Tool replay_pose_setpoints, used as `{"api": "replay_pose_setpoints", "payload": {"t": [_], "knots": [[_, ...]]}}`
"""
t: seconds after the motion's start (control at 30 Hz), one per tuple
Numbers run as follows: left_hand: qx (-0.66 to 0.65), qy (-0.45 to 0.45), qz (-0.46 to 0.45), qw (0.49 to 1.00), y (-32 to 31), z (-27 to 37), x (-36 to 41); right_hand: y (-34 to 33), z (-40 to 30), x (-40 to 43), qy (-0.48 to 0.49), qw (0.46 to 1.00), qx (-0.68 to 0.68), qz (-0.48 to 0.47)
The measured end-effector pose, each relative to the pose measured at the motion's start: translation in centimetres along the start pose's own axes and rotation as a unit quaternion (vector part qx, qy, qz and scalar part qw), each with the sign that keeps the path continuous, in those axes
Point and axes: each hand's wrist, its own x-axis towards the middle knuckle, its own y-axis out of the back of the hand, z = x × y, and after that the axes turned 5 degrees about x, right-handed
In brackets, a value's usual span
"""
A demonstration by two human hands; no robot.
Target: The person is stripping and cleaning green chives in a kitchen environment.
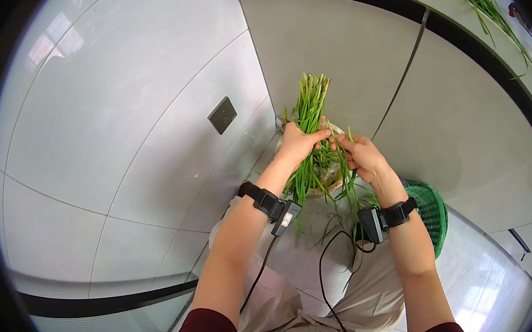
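Observation:
My left hand [299, 143] is closed around a thick bundle of long green stalks [310, 102], whose cut ends point up and away from me. The leafy ends hang down past my left wrist. A few loose green stalks [349, 179] are pinched in my right hand [361, 156], close to the bundle, and their tips trail downward. Below both hands stands a round bin [338, 185] with a light rim. Green scraps [324, 156] and some clear plastic show inside it, partly hidden by my hands and the stalks.
A green woven plastic basket [433, 214] stands beside my right forearm, with greens at its near side. Pale cabinet doors [339, 41] rise ahead; a tiled wall with a dark socket [223, 115] is at left. More greens [489, 15] lie on the counter. Cables run from both wrist straps.

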Motion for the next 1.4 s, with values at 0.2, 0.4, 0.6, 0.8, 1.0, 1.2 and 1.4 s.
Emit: {"api": "replay_pose_setpoints", "payload": {"t": [0.2,0.4,0.6,0.8,1.0,1.2,1.4], "knots": [[0.034,-0.019,0.053,0.998,0.3,0.4,-0.3,0.1,-0.1,-0.5,0.038,0.998,-0.004,0.051],[0.058,-0.003,0.076,0.995,0.7,-0.8,0.4,0.3,0.3,-0.8,0.057,0.995,0.0,0.087],[0.217,-0.024,0.193,0.957,2.4,-8.6,4.3,-1.6,1.6,-1.3,0.086,0.993,-0.014,0.083],[0.135,0.043,0.163,0.976,1.8,-9.7,4.2,-1.5,2.0,-1.8,0.095,0.989,-0.024,0.111],[0.181,0.033,0.152,0.971,2.5,-8.7,3.1,-1.2,1.7,-1.3,0.079,0.992,-0.016,0.094],[0.113,0.031,0.084,0.99,1.2,-3.1,0.6,0.9,0.5,-0.1,0.058,0.993,0.066,0.077],[0.05,0.034,0.049,0.997,1.5,-0.1,-1.2,1.8,-1.5,1.1,0.066,0.991,0.101,0.05]]}}
